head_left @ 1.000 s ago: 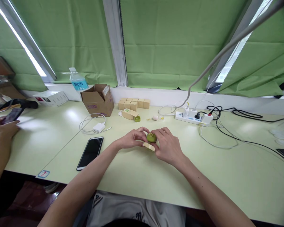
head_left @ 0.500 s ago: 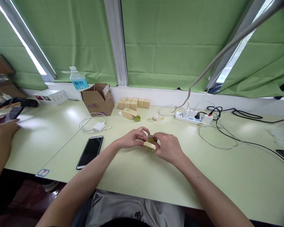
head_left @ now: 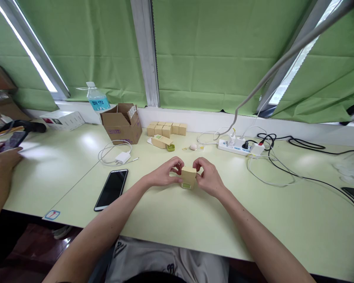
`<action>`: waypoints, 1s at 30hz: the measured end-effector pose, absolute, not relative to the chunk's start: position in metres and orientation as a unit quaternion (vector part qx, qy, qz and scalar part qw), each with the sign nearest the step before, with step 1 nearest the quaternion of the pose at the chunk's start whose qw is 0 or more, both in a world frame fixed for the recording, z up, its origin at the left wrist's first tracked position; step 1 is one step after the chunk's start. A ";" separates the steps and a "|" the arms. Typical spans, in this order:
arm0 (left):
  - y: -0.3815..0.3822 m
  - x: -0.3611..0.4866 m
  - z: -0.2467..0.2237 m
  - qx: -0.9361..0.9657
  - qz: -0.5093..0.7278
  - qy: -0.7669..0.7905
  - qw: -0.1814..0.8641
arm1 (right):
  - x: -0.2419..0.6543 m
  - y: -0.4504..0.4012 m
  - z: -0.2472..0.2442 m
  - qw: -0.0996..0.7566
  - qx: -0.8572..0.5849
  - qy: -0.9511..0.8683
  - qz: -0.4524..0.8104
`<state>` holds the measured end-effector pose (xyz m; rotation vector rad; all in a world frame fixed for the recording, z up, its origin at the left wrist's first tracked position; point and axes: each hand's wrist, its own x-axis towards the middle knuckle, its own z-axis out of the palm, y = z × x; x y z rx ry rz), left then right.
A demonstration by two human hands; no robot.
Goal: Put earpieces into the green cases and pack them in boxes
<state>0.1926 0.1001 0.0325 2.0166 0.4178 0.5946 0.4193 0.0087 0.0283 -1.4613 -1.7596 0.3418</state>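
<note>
A small yellowish box [head_left: 188, 177] with a green patch low on its front stands upright between my two hands on the pale table [head_left: 165, 212]. My left hand [head_left: 166, 172] holds the box at its left side, with thumb and fingers against it. On the right side, my right hand [head_left: 208, 177] grips the box's edge near the top. The top flap looks nearly flat. Beyond the hands lie an opened yellowish box [head_left: 161, 141], a small green case [head_left: 170, 147] and a pinkish round piece [head_left: 193, 147].
Several small boxes [head_left: 166, 129] stand by the wall beside a cardboard carton [head_left: 122, 125]. A phone [head_left: 111, 190] and white charger [head_left: 123, 158] are left. A power strip [head_left: 236, 147] with cables is right. Another person's hands [head_left: 2, 155] hold a phone at far left.
The box's raised flap has come down over its top, so the green inside no longer shows. My right hand has shifted from over the opening to the box's right side.
</note>
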 end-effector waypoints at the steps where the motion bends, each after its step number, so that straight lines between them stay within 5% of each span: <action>1: 0.098 0.194 0.033 0.839 0.240 0.172 0.457 | 0.419 0.009 0.028 0.400 -0.573 -0.702 0.136; 13: 0.086 0.211 0.019 0.833 0.339 0.258 0.352 | 0.424 -0.005 0.036 0.392 -0.515 -0.761 0.055; 21: 0.082 0.214 0.014 0.812 0.351 0.294 0.362 | 0.421 0.010 0.029 0.481 -0.524 -0.686 0.155; 30: 0.085 0.215 0.013 0.830 0.340 0.293 0.330 | 0.419 0.012 0.024 0.474 -0.541 -0.671 0.179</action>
